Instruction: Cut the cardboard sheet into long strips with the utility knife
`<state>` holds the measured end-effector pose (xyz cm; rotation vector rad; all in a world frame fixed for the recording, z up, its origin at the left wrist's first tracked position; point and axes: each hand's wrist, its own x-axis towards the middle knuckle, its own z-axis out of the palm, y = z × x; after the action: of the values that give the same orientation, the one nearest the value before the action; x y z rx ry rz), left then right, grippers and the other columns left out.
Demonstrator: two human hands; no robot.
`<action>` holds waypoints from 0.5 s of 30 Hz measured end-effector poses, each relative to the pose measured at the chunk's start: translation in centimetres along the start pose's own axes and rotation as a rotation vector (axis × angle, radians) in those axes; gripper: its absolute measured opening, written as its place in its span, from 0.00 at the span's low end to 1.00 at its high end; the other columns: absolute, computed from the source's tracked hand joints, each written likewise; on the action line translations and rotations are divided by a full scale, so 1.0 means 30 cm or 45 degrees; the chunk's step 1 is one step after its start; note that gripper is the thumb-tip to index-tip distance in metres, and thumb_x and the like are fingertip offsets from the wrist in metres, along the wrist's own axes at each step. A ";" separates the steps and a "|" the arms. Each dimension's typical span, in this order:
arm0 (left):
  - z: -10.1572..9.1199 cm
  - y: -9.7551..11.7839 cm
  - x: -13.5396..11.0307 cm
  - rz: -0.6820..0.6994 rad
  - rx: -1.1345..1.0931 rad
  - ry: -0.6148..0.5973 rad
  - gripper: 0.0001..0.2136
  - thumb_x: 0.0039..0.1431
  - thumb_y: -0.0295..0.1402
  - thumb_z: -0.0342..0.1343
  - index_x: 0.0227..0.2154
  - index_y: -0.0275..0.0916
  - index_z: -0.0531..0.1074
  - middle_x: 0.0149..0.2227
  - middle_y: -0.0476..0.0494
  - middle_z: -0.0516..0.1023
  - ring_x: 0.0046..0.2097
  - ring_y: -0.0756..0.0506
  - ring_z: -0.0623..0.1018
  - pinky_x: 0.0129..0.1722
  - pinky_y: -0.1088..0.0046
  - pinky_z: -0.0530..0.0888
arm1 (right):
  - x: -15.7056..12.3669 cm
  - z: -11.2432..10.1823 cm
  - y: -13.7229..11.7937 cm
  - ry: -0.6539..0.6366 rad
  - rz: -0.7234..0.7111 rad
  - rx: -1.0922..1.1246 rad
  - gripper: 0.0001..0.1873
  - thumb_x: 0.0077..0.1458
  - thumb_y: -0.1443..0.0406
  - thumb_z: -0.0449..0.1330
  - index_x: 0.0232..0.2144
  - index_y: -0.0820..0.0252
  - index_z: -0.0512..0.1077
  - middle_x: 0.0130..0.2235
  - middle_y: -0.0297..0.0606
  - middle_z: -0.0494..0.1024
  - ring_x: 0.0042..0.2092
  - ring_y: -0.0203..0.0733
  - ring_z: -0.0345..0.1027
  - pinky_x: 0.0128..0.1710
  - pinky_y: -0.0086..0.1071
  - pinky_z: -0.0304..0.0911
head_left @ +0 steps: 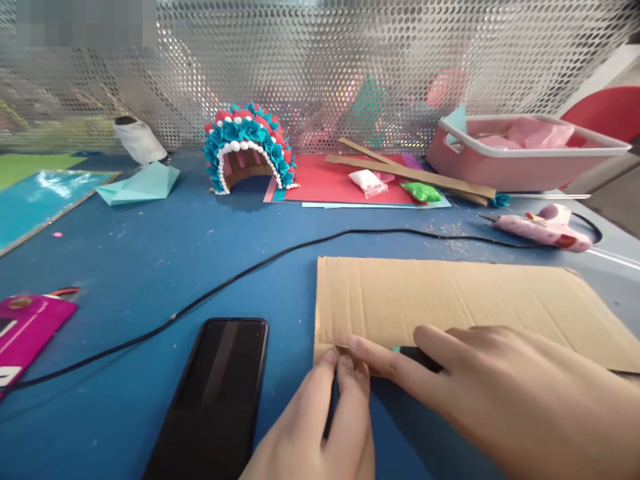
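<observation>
Matt, faintly ridged cardboard sheet, glossy phone, shiny perforated metal panel, smooth plastic bin.

The person's body shows as two hands, both bare. Left hand: partly in frame, cut off by the bottom edge; fingers slender, tapering to small rounded tips; nails look short, though their edges are too soft to read closely. Right hand: fills more of the view; back broad and smooth in outline, knuckles low and rounded, with faint creasing at the finger joints. One long finger narrows evenly to a blunt tip. The wrist side of the right hand runs out at the picture's right edge. Fine surface detail on both hands is blurred.
</observation>
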<state>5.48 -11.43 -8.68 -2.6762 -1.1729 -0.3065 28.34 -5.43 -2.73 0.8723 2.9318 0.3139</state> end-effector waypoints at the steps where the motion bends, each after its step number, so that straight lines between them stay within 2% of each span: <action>1: -0.002 -0.001 0.000 0.001 -0.009 -0.001 0.22 0.63 0.26 0.41 0.58 0.29 0.63 0.54 0.31 0.73 0.52 0.43 0.76 0.46 0.78 0.76 | -0.006 -0.001 0.001 0.005 0.006 -0.018 0.45 0.40 0.66 0.61 0.63 0.54 0.53 0.26 0.30 0.71 0.18 0.38 0.64 0.18 0.33 0.49; 5: -0.014 -0.012 0.005 0.041 -0.024 -0.053 0.22 0.62 0.25 0.42 0.58 0.28 0.62 0.56 0.32 0.71 0.54 0.42 0.74 0.48 0.77 0.75 | -0.022 -0.016 0.000 0.032 0.036 -0.095 0.45 0.39 0.66 0.60 0.62 0.53 0.54 0.25 0.30 0.69 0.18 0.39 0.63 0.19 0.34 0.49; 7: -0.021 -0.015 0.012 0.074 -0.015 -0.059 0.22 0.64 0.30 0.42 0.58 0.27 0.63 0.56 0.32 0.70 0.55 0.42 0.73 0.50 0.77 0.74 | -0.033 -0.017 -0.001 0.034 0.054 -0.112 0.45 0.39 0.68 0.60 0.62 0.53 0.55 0.25 0.30 0.69 0.18 0.40 0.63 0.19 0.34 0.49; 11: -0.036 -0.005 0.037 0.126 0.031 0.049 0.27 0.65 0.44 0.39 0.54 0.26 0.67 0.54 0.34 0.73 0.55 0.38 0.71 0.50 0.72 0.73 | -0.077 0.006 0.012 -0.025 0.065 -0.057 0.48 0.38 0.72 0.57 0.64 0.52 0.51 0.26 0.30 0.70 0.20 0.40 0.64 0.20 0.34 0.50; 15: -0.040 0.011 0.055 0.125 0.077 0.125 0.25 0.65 0.43 0.40 0.50 0.28 0.71 0.50 0.37 0.76 0.52 0.38 0.72 0.49 0.70 0.72 | -0.122 0.018 0.049 -0.138 0.112 0.060 0.54 0.35 0.77 0.54 0.65 0.45 0.45 0.28 0.29 0.71 0.22 0.39 0.67 0.23 0.32 0.51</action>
<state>6.68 -10.81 -7.13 -2.6237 -1.0029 -0.3760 32.24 -6.14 -2.94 0.9938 2.8176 0.1971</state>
